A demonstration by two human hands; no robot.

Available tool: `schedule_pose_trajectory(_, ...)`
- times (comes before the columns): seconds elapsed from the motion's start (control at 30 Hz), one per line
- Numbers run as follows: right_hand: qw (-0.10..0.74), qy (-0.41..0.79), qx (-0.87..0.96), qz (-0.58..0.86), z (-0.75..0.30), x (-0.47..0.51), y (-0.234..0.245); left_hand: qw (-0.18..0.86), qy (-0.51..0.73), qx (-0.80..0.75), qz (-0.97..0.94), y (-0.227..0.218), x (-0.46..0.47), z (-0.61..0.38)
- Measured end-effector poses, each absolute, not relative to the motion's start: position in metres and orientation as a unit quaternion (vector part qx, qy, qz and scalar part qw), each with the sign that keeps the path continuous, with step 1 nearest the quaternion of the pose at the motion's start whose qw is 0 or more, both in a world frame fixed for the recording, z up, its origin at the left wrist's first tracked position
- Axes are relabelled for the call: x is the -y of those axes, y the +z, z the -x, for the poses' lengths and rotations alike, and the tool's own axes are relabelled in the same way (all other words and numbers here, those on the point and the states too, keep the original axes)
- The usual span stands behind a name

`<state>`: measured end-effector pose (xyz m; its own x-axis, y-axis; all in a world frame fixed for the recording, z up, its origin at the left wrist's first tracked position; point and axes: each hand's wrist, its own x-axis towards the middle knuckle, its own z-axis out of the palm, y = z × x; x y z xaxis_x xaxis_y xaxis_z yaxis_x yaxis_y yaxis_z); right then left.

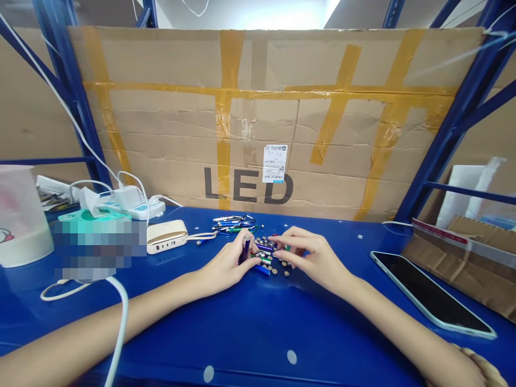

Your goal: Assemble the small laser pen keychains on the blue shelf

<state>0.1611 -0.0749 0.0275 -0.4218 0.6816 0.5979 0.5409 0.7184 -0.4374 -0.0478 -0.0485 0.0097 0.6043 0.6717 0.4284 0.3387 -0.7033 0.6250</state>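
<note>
My left hand [229,263] rests on the blue shelf top [250,322], its fingers closed round a small dark purple tube [245,248] held upright. My right hand [310,255] lies just to the right, with its fingertips pinched over a heap of small button cells and tiny coloured keychain lights [268,258]. What that pinch holds is too small to make out. More of the small lights [231,221] lie in a loose row behind the heap.
A white power bank [166,236] and a power strip with chargers [129,203] sit at the left beside a white tub [20,215]. A phone [431,294] lies at the right, next to a cardboard box [463,258]. A taped cardboard sheet marked LED [266,123] closes the back.
</note>
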Motion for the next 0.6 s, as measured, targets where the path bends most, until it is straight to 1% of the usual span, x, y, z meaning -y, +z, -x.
schedule_pose_trajectory(0.13,0.38,0.104,0.859,0.327,-0.152,0.077,0.019,0.294,0.338,-0.283,-0.848,0.011,0.055,0.045)
schedule_pose_trajectory(0.27,0.386,0.156,0.843,0.34,-0.15,0.074,0.015,0.331,0.325,-0.262,-0.846,0.008,0.059,0.045)
schedule_pose_trajectory(0.33,0.396,0.164,0.835,0.344,-0.148,0.075,0.015,0.335,0.319,-0.262,-0.847,0.005,0.059,0.045)
schedule_pose_trajectory(0.5,0.419,0.156,0.817,0.364,-0.146,0.074,0.015,0.307,0.318,-0.276,-0.853,0.005,0.055,0.048)
schedule_pose_trajectory(0.6,0.422,0.118,0.811,0.388,-0.153,0.068,0.013,0.261,0.325,-0.302,-0.857,0.01,0.049,0.054)
